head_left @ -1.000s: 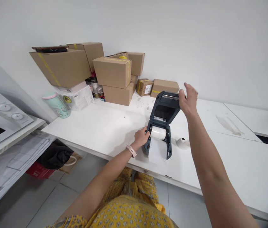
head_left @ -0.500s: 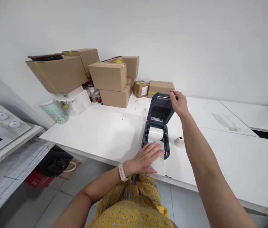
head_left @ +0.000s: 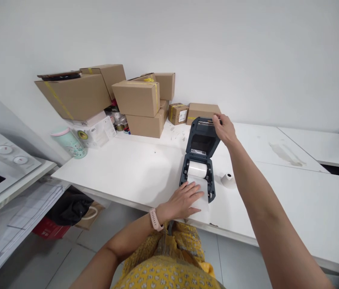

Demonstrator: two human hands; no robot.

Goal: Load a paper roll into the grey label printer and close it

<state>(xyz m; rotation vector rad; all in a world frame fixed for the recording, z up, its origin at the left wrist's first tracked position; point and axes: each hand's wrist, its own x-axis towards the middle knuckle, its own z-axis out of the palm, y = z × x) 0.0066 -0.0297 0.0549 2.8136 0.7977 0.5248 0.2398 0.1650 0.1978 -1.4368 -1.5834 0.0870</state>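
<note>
A dark label printer stands near the table's front edge with its lid raised. Inside it sits a white label roll, and a strip of its paper runs out over the front toward me. My left hand, a pink band at the wrist, lies on that strip with fingers stretched. My right hand grips the upper right edge of the lid; its fingertips are partly hidden behind it. A smaller white roll is on the table just right of the printer.
Cardboard boxes are stacked against the wall at the back left, and a low carton is behind the printer. A mint tumbler stands at the table's left end. Farther left is a white microwave.
My left hand has slid slightly toward me along the paper strip, uncovering more of it. My right hand still holds the raised lid.
</note>
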